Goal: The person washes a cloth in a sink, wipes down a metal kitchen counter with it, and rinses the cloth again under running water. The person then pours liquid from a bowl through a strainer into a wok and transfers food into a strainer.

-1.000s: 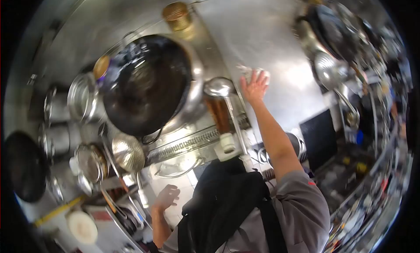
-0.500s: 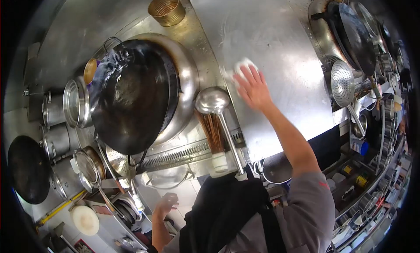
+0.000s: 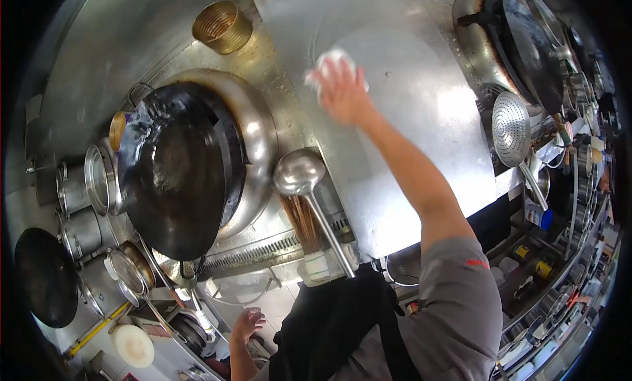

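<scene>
My right hand (image 3: 345,94) reaches far over the smooth steel worktop (image 3: 415,144), palm down. Under its spread fingers a crumpled white cloth (image 3: 338,57) is pressed against the metal, near the worktop's left edge. Low in the view, beside the black apron, my left hand (image 3: 248,322) hangs in the air with loosely bent fingers apart and nothing visible in it. Left of the worktop a steel ladle (image 3: 300,171) rests across a bundled bamboo brush (image 3: 304,226).
A big black wok (image 3: 174,177) sits tilted on the left burner, with a ribbed tin can (image 3: 222,27) behind it. On the right are a perforated skimmer (image 3: 511,129) and another wok (image 3: 532,52). Pots and strainers (image 3: 130,270) crowd the left side.
My right hand has slid the cloth away from me and to the left over the steel. My left hand stays low. The whole view has shifted a little.
</scene>
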Available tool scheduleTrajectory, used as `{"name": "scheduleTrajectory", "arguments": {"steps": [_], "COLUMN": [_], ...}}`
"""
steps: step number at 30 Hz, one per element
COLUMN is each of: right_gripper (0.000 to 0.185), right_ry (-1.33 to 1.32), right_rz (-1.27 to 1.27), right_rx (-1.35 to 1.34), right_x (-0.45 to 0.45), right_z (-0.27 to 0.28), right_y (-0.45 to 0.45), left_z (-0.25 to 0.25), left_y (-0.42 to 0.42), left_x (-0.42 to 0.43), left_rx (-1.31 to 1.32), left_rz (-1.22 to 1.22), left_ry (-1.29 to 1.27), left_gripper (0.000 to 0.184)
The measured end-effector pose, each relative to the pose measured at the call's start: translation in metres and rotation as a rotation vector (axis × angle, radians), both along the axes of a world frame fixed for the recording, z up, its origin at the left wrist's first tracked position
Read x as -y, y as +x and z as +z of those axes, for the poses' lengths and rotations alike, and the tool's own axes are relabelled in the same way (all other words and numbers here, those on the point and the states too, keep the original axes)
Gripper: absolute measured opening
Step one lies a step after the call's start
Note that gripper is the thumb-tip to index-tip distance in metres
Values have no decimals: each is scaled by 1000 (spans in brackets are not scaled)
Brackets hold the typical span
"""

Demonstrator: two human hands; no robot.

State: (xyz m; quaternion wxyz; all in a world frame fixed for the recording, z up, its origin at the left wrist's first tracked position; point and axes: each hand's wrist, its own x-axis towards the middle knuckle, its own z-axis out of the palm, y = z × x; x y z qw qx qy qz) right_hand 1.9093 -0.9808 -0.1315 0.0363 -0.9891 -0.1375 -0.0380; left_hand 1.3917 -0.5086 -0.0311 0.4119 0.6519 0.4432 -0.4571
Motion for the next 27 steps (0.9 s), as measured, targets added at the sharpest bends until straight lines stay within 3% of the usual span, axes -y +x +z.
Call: {"name": "scheduleTrajectory", "arguments": {"steps": [3,8,11,14,17,19,22,25,27], "right_gripper": [62,61,57,57,56,58,58,62,61], "right_ry": [-65,9,17,135,-276,24,-16,101,143], "right_rz": [36,-554,-516,-185,-348,-742,-821,-526,-317], "right_rx": [91,32,103,41,41,163,119,-45,-49], "right_x": [46,143,107,88,181,220,175,86,47], "right_z": [-6,-9,-20,-5,-33,-17,-10,5,7], "right_y": [-15,39,-13,-74,-83,-85,-122,-168,-147], "left_z": [-1,-16,-26,-31,-28,-21,-23,-32,-30], "left_y": [10,8,3,14,14,10,1,-14,-19], "left_x": [-6,-35,-30,-16,-21,-28,-38,-41,-37], "left_rx": [-10,-32,-82,-197,-186,-113,-129,-161,-178], "left_rz": [87,10,13,-82,-34,78,113,108,40], "left_ry": [-33,-18,-52,-56,-57,-106,-82,-75,-70], "left_gripper": [31,38,37,37,37,37,39,40,39]}}
